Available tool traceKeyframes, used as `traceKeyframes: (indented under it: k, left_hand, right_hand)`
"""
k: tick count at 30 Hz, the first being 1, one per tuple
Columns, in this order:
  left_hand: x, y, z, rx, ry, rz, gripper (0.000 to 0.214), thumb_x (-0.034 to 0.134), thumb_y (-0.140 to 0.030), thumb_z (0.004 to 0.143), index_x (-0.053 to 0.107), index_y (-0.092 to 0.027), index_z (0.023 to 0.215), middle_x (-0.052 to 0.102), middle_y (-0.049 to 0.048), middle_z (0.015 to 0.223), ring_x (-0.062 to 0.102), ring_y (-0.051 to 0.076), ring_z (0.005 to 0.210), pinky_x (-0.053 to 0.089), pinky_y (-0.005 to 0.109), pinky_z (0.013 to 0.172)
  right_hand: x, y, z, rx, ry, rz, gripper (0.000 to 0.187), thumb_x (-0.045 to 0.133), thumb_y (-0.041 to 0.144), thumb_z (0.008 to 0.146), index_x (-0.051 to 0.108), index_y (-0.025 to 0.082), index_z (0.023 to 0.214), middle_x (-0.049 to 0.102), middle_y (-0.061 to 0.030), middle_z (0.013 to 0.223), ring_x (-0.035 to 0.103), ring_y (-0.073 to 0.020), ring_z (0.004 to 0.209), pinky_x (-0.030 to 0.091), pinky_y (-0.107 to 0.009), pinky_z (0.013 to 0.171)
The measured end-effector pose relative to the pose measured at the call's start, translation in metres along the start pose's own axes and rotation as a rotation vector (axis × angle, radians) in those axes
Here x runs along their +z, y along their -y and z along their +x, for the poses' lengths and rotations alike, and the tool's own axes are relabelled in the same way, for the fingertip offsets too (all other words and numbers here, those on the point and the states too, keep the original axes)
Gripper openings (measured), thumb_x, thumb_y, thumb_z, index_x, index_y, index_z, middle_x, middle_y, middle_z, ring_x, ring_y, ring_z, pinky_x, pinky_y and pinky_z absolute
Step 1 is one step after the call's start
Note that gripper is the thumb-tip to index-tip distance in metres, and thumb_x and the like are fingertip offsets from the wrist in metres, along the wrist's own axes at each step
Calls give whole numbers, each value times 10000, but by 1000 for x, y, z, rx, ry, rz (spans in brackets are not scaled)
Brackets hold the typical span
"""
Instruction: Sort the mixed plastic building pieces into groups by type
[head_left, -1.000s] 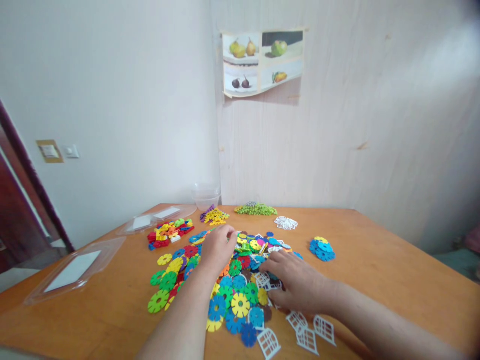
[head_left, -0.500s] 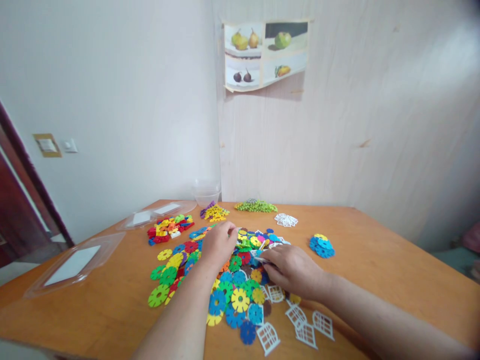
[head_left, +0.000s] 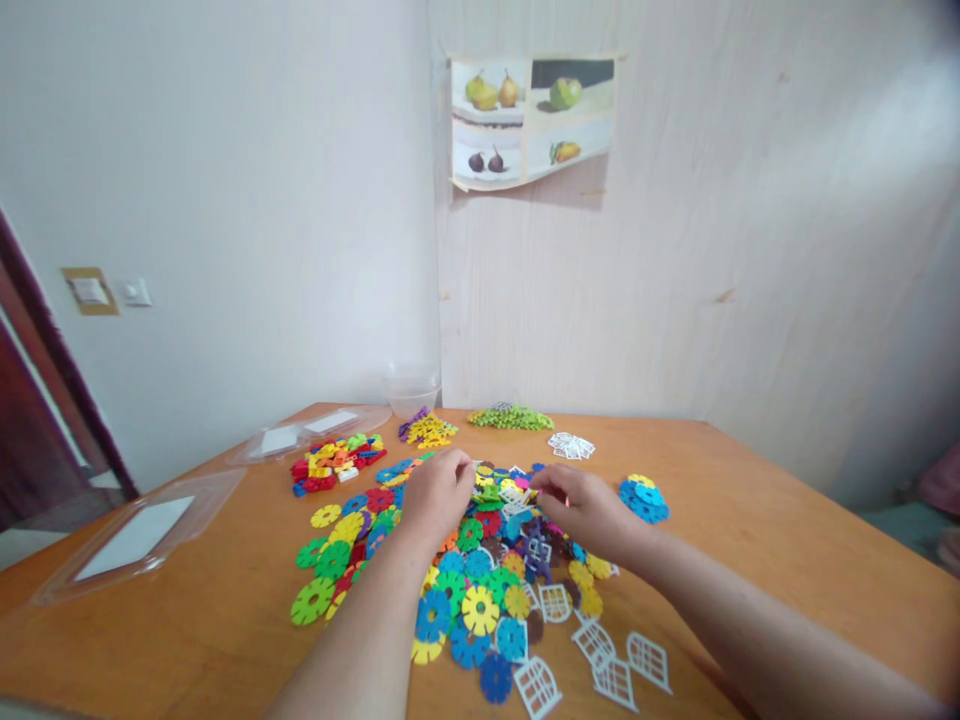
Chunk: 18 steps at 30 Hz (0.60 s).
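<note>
My left hand is over the far left part of a heap of colourful notched plastic discs. Its fingers are curled together and turned away, so anything in them is hidden. At the heap's far right, my right hand is bent with thumb and forefinger a little apart and nothing visible between them. A pink disc lies just left of its fingertips. White lattice window pieces lie mixed into the heap and along its near right side. A yellow disc and a purple piece show between my arms.
Toy bricks are piled at left, near clear plastic lids. Further back stand a clear tub, yellow and purple pieces, green pieces and a small white pile. Stacked blue discs sit at right on the wooden table.
My right hand has moved up and away over the heap, uncovering purple and yellow pieces. The white piece seen at its fingertips no longer shows there. My left hand has barely moved.
</note>
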<state>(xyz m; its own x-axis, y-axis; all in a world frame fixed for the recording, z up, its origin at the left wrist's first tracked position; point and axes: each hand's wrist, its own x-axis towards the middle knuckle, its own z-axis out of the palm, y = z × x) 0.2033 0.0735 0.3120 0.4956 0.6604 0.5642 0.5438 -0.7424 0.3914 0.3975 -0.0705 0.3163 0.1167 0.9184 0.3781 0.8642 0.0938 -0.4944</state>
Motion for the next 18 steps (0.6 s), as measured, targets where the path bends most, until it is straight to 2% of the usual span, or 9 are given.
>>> traceKeyframes:
  k: [3,5,7,10,14,18]
  left_hand:
    - [1,0,0,-21,10,-1,223,487,-310,913,615,-212,759,648,11,787,573,146,750,325,253,638]
    - [0,0,1,-32,13,-4,209,495,-306,907,622,-215,769,651,12,792,575,148,757,328,255,641]
    - [0,0,1,-36,13,-2,205,495,-303,905,622,-214,770,654,14,801,575,149,759,328,256,640]
    - [-1,0,1,-39,12,7,216,490,-302,907,615,-212,756,657,15,806,574,148,753,324,256,634]
    - [-3,-1,0,-47,15,-4,210,493,-309,908,623,-212,774,663,12,810,578,147,761,327,252,636]
    - [-3,0,0,-70,14,-14,200,499,-309,908,637,-213,798,672,12,826,582,147,776,329,246,641]
  right_hand:
    - [-9,2,-8,-16,146,-36,243,597,312,840,671,248,1063,662,-5,823,582,-150,696,383,-253,596]
    - [-12,5,-12,-15,200,-70,360,677,384,790,653,260,1127,667,-9,859,587,-163,725,377,-255,597]
    - [-11,7,-13,4,242,-80,400,719,382,747,656,251,1120,667,-13,868,586,-165,730,369,-251,589]
    - [-4,3,-11,66,260,-7,260,692,274,742,666,219,995,634,6,772,559,-139,664,349,-233,551]
    - [4,-11,-5,165,260,196,70,614,192,758,611,193,828,578,32,679,516,-108,608,347,-212,527]
    - [-1,-15,-4,205,259,176,123,659,287,762,621,201,842,540,39,650,488,-112,588,336,-224,516]
